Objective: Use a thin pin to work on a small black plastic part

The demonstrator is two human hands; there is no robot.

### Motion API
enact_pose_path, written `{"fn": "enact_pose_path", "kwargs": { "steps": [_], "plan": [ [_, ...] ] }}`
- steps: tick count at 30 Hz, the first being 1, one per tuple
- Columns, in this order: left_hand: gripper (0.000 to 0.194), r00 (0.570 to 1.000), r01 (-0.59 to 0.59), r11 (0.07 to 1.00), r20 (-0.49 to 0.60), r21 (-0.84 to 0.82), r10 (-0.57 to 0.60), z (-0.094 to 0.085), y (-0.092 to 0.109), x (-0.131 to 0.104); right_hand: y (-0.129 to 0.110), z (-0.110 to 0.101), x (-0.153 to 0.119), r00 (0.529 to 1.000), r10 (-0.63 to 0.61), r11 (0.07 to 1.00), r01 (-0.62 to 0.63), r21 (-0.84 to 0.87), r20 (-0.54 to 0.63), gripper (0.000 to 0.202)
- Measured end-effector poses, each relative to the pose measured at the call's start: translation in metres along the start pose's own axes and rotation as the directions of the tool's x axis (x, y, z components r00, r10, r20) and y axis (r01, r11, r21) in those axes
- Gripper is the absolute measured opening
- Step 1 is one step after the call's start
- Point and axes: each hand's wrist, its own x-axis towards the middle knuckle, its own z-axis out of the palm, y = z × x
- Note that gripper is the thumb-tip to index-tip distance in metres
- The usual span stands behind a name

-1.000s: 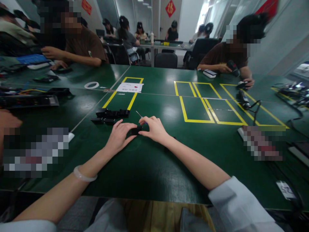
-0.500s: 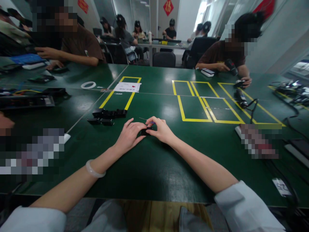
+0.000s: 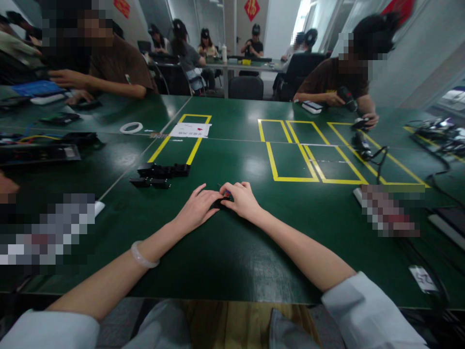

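Observation:
Above the green tabletop, my left hand point(image 3: 201, 207) pinches a small black part point(image 3: 218, 203) between thumb and fingers. Its index finger sticks up slightly. From the other side my right hand point(image 3: 241, 199) meets it, fingers curled, with the thumb against the same part. Tucked in the right fingers is a thin tool with a blue and red handle point(image 3: 227, 193), apparently a small screwdriver; its shaft barely shows. My fingers hide most of both items. Several black block-shaped parts point(image 3: 163, 169) lie in two rows beyond my left hand.
Yellow tape outlines point(image 3: 296, 180) mark the table ahead. A white paper point(image 3: 191, 130) and a tape roll point(image 3: 131, 128) lie farther back. Two pixelated devices flank me, with cables point(image 3: 436, 271) at right. Across the table, a person's hand point(image 3: 369, 120) is beside a black device; another person sits at left.
My right hand has shifted slightly down and its fingers have curled differently. The tool's thin shaft, plainly visible before, is now mostly hidden. My left hand stays on the black part.

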Motion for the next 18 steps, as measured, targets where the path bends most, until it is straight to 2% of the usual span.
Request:
{"fn": "enact_pose_path", "kwargs": {
  "steps": [9,18],
  "plan": [
    [0.036,0.999,-0.001,0.999,0.041,-0.045,0.003,-0.0050,0.0044,-0.0053,0.0015,0.0071,-0.0037,1.000,-0.026,0.998,0.026,-0.064,0.004,0.018],
    [0.029,0.997,0.062,0.993,-0.030,-0.099,-0.065,-0.0036,0.0064,-0.0028,-0.0001,0.0076,-0.0097,0.998,-0.066,0.987,0.065,-0.148,-0.006,0.023]
  ]
}}
